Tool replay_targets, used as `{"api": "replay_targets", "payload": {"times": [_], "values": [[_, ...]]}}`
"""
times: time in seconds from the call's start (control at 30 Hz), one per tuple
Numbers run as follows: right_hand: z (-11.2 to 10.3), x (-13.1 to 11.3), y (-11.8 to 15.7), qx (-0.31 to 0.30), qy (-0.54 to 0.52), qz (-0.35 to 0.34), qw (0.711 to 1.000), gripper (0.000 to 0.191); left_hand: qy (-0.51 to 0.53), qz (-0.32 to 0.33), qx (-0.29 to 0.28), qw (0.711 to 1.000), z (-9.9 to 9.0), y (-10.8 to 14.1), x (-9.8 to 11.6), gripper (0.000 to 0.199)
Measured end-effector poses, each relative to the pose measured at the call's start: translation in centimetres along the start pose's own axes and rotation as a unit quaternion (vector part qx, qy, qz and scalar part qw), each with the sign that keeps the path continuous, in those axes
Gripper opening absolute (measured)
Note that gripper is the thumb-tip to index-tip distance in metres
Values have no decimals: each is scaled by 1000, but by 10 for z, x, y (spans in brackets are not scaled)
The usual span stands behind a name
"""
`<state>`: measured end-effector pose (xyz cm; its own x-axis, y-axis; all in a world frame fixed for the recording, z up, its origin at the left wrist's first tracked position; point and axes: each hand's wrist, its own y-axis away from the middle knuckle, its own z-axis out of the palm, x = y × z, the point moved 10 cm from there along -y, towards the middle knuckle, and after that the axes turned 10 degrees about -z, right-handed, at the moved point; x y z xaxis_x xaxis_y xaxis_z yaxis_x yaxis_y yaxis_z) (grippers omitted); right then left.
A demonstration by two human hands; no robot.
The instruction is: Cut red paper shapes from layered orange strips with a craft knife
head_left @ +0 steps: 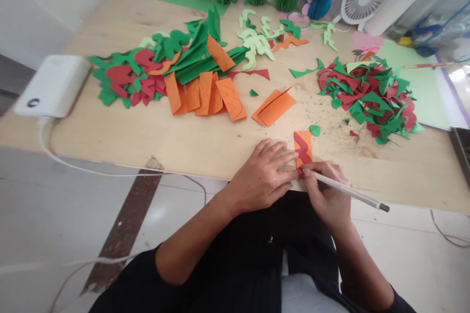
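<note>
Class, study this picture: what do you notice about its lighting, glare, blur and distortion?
Head view: soft light, faint shadows around the paper scraps; head view: pale glare on the floor; head view: the table edge bows, wide-lens fashion; head view: blue items at upper right smear, the pen looks clearer.

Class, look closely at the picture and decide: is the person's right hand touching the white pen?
Touching. The head view shows the right hand holding the white pen near its writing end, the dark far end sticking out past the hand.
</note>
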<state>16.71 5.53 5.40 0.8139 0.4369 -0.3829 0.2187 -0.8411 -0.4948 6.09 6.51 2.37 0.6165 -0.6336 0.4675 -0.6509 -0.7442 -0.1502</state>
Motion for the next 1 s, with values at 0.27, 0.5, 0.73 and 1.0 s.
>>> {"api": "replay_targets", "payload": {"times": [0.27, 0.5, 0.73, 1.0], "values": [[0, -1, -1, 1, 0, 3, 1000, 15, -3, -1, 7, 1000, -1, 0, 0, 33], [1, -4, 0, -4, -6, -4, 1000, 13, -3, -4, 6, 1000, -1, -1, 0, 32], [2, -2, 0, -8, -11, 7, 1000, 14, -12, -7, 9, 1000, -1, -1, 0, 31], [1, -2, -1, -2, -16, 5, 1000, 13, -15, -5, 6, 1000, 0, -1, 0, 32]]}}
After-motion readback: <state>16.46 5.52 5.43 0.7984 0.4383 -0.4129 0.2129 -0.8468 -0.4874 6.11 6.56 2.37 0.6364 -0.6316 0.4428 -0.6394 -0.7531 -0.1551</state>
